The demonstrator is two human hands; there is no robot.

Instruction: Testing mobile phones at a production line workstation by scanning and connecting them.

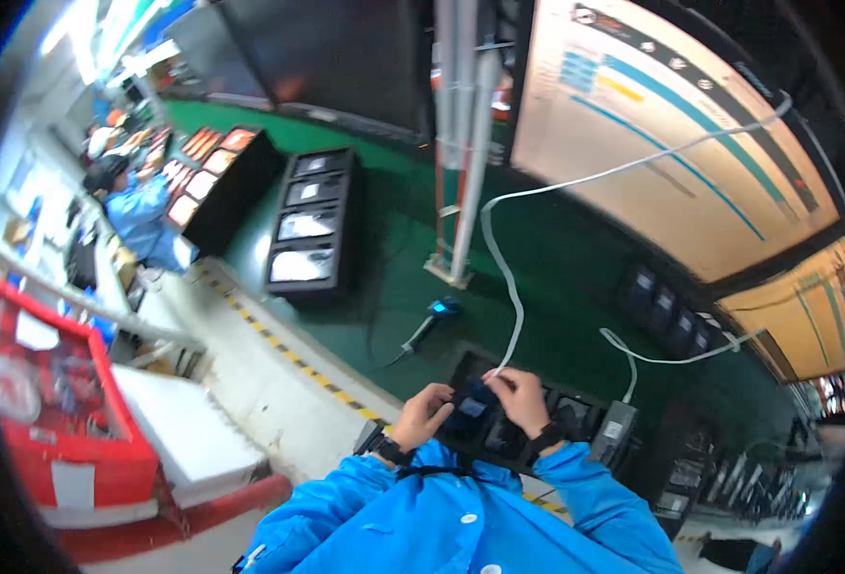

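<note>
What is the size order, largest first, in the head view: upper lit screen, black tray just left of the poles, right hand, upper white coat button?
1. Upper lit screen
2. Black tray just left of the poles
3. Right hand
4. Upper white coat button

Lights [83, 38] are glowing at upper left; a pale floor [250, 354], perhaps concrete, is stretching beside the green surface [394, 230].

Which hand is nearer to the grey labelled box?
Right: the right hand, pinching the white cable, is left of the box; the left hand is farther left.
</note>
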